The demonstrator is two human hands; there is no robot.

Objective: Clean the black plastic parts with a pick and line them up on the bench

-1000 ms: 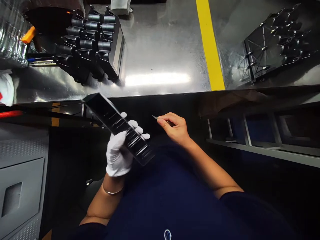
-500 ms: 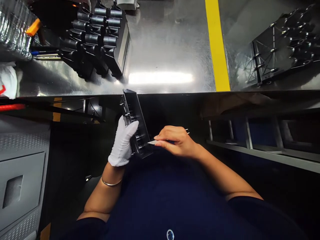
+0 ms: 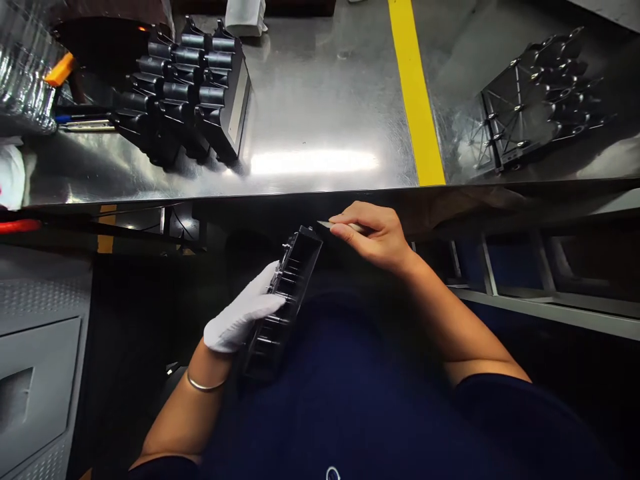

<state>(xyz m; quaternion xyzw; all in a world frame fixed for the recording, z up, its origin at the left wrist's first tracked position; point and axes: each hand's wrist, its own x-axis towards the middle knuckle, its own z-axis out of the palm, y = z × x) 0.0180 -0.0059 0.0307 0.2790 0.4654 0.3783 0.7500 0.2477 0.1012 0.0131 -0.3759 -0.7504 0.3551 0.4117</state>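
My left hand (image 3: 245,311), in a white glove, grips a black plastic part (image 3: 299,267) with ribs and hollow compartments along its length. The part is tilted, its upper end leaning right, below the table edge. Bare and pinched closed, my right hand (image 3: 375,233) holds a small knife (image 3: 326,225) with a thin pointed blade. The tip points left, just beyond the upper end of the part, and appears apart from it. Most of the knife's handle is hidden in my fingers.
Several black moulded parts (image 3: 220,97) stand in rows on the metal table (image 3: 320,100). A yellow stripe (image 3: 417,100) crosses it. More black parts (image 3: 520,110) lie at the right. A grey case (image 3: 40,360) is at lower left, a metal frame (image 3: 550,313) at lower right.
The black part has turned, its upper end swinging right and its lower end left. My right hand has moved up and right with the knife, from the part's lower end to its upper end.
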